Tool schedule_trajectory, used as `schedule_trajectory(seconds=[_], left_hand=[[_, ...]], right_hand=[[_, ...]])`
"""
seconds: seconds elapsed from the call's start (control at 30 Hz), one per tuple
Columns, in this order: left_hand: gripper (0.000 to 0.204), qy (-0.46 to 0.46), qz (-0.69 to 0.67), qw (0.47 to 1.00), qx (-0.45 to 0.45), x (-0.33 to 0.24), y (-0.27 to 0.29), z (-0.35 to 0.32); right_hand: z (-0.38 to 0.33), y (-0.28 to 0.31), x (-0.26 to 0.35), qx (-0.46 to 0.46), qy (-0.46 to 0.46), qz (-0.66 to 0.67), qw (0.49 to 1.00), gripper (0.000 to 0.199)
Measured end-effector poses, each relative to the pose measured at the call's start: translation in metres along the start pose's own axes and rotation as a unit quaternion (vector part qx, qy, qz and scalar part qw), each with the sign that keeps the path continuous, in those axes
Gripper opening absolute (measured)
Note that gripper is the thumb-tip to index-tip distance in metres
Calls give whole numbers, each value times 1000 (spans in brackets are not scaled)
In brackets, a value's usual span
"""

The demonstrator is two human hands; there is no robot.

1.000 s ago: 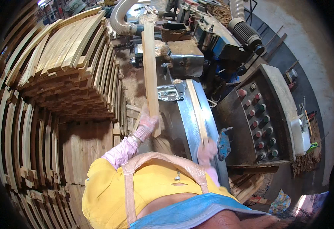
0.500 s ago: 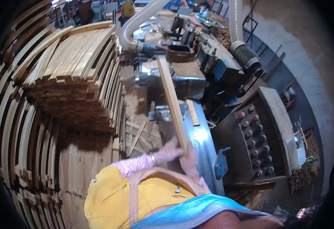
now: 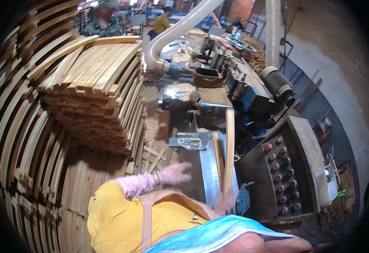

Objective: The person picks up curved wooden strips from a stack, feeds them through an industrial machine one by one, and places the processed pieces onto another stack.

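Observation:
My right hand (image 3: 224, 203) is wrapped round the near end of a long wooden strip (image 3: 230, 145), which points away over the metal machine bed (image 3: 209, 179). The strip's far end is at the machine's metal housing (image 3: 212, 110). Just left of it, a second wooden strip (image 3: 218, 158) lies on the bed. My left hand (image 3: 174, 173), in a pale glove with a pink sleeve, hangs open left of the bed, its fingers stretched out and holding nothing. Beyond it is a metal guide bracket (image 3: 189, 141).
A tall stack of wooden strips (image 3: 89, 69) stands at the left. On the right are a button panel (image 3: 282, 168) and a motor (image 3: 277, 83). A ribbed hose (image 3: 155, 44) runs down to the machine. A person (image 3: 103, 20) stands beyond the stack.
The long wooden strip has swung right and come down over the bed, with my right hand at its near end. My left hand has let go and moved left. The view has shifted slightly.

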State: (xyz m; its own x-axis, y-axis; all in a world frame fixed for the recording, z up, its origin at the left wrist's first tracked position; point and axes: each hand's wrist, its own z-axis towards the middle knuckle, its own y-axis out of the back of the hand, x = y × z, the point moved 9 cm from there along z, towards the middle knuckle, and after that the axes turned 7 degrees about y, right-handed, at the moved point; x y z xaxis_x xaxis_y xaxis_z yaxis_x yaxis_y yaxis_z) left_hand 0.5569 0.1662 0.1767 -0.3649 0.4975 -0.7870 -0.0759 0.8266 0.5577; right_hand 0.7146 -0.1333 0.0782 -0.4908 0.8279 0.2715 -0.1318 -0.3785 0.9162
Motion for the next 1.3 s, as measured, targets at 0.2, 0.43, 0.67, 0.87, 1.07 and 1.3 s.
schedule_trajectory(seconds=[0.2, 0.43, 0.67, 0.87, 1.07, 1.3], left_hand=[[67, -31, 182, 968, -167, -82, 123, -14], [55, 114, 411, 846, -321, -122, 315, -64], [54, 426, 427, 700, -381, -48, 475, -85], [43, 505, 403, 680, -347, 1, 517, -69], [46, 375, 367, 748, -406, -71, 501, -121], [46, 9, -86, 873, -479, -104, 384, -96]], right_hand=[[149, -40, 94, -52, 58, 6, 997, 69], [32, 0, 44, 9, 46, 4, 999, 60], [-105, 42, -64, 132, 33, -41, 990, 62], [-11, 46, 32, -42, 132, -21, 990, 54], [110, -17, 78, 12, 171, 8, 985, 45], [181, -85, 170, 183, 98, 430, 879, 67]])
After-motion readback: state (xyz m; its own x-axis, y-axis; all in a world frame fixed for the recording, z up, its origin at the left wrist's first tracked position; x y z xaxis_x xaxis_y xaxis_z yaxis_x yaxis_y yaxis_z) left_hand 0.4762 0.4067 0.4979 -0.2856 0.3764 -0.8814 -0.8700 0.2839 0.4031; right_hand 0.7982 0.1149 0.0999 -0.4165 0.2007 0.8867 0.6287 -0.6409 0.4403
